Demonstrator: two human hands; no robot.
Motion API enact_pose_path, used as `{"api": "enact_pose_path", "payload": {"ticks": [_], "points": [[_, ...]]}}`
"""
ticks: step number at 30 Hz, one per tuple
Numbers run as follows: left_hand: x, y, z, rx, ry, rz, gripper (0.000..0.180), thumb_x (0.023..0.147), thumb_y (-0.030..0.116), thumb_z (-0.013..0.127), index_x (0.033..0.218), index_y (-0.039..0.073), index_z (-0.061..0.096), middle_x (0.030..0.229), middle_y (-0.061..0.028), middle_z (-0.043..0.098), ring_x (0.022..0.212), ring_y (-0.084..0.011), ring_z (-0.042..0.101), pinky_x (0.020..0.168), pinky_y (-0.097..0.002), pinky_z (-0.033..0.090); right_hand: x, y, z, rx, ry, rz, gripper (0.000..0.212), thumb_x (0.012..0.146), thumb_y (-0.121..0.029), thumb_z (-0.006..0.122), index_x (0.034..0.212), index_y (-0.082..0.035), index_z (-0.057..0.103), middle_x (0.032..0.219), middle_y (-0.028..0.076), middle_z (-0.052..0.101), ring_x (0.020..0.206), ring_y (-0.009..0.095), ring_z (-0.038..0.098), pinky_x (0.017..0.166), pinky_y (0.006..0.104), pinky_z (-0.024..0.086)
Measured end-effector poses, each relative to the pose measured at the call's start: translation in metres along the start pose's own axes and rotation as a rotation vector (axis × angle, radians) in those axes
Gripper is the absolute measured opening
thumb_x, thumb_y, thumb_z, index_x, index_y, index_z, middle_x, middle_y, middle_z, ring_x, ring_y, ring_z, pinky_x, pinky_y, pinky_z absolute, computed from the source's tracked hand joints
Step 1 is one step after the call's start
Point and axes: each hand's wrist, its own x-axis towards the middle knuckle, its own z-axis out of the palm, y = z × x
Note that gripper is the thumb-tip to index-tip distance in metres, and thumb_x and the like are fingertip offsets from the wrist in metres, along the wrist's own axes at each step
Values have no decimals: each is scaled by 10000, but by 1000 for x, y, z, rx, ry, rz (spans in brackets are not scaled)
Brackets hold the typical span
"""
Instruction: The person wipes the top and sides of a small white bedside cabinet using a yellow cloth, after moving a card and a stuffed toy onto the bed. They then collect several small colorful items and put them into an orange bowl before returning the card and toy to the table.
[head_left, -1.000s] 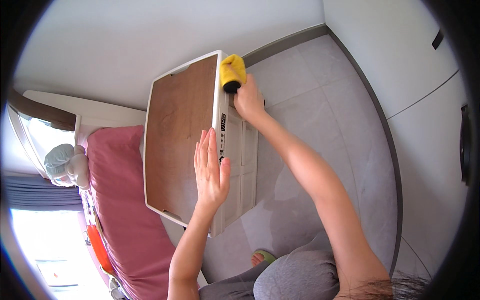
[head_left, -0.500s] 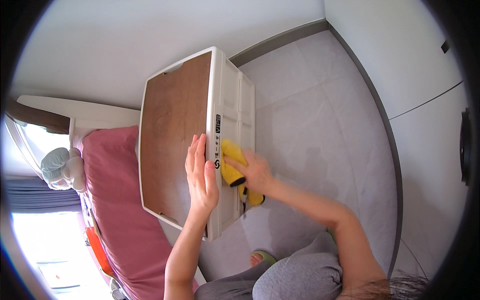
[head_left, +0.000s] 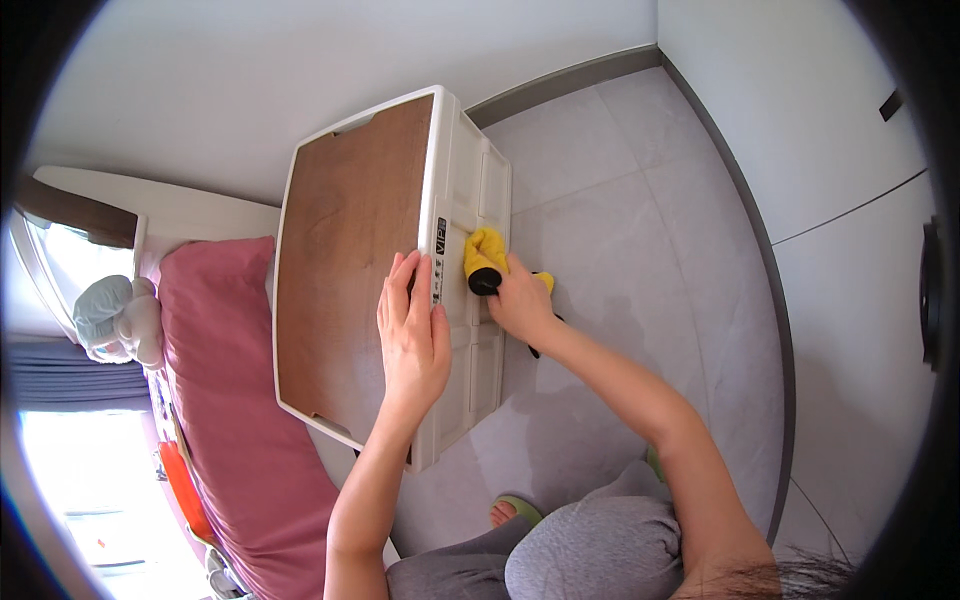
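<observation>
A white plastic storage box [head_left: 484, 375] with paneled sides stands on the grey floor. Its brown wood-look lid [head_left: 345, 230] lies in a white rim. My left hand [head_left: 414, 325] rests along the lid's right rim, fingers stretched out, holding nothing. Against the box's right side, a bunched yellow cloth [head_left: 484, 245] with black trim is gripped by my right hand [head_left: 522, 302]. Part of that cloth sticks out behind the hand, and my palm hides its middle.
Left of the box is a bed with a pink cover [head_left: 225, 400] and a stuffed toy [head_left: 120, 320] on it. Pale floor tiles [head_left: 640, 270] spread to the right, up to a white cabinet [head_left: 850, 310]. My green slipper [head_left: 520, 508] shows below the box.
My right hand has moved the cloth upward in the picture along the box's side. My left hand has shifted slightly along the rim, its fingers remaining stretched out.
</observation>
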Motion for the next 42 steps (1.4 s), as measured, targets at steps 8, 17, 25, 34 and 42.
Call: {"api": "enact_pose_path", "payload": {"ticks": [8, 17, 25, 34, 42], "points": [[-2, 1, 0, 23, 4, 1, 576, 857, -52, 507, 1429, -31, 443, 1466, -185, 423, 1417, -375, 360, 1128, -488, 307, -80, -20, -5, -5, -212, -130, 806, 687, -99, 710, 1454, -150, 470, 1012, 170, 536, 884, 366, 606, 704, 462, 529], [-2, 0, 1, 15, 12, 12, 570, 853, -62, 508, 1420, -29, 460, 1461, -182, 433, 1412, -369, 371, 1126, -482, 314, 18, 0, -4, -179, 78, -176, 667, 719, -69, 683, 1372, -70, 547, 1097, 159, 536, 985, 341, 584, 735, 435, 539], [-2, -2, 0, -7, 6, -1, 566, 859, -61, 503, 1422, -26, 462, 1467, -178, 432, 1416, -366, 368, 1132, -475, 309, -81, 34, 33, -5, -227, -70, 545, 739, -45, 686, 1268, 28, 570, 1179, 216, 521, 1078, 379, 563, 795, 475, 528], [-2, -1, 2, -62, -10, -33, 563, 868, -65, 479, 1429, -20, 464, 1474, -178, 433, 1418, -360, 369, 1140, -476, 298, -24, 42, 37, -207, -83, 10, 659, 737, -18, 664, 1375, -143, 558, 1157, 187, 519, 974, 357, 581, 789, 449, 521], [-1, -1, -4, -15, -35, -27, 595, 865, -35, 535, 1449, -31, 423, 1500, -180, 397, 1441, -365, 332, 1159, -478, 269, 17, 49, 29, -118, -103, 180, 530, 781, -55, 628, 1307, -82, 565, 1115, 200, 561, 896, 419, 622, 760, 494, 533]]}}
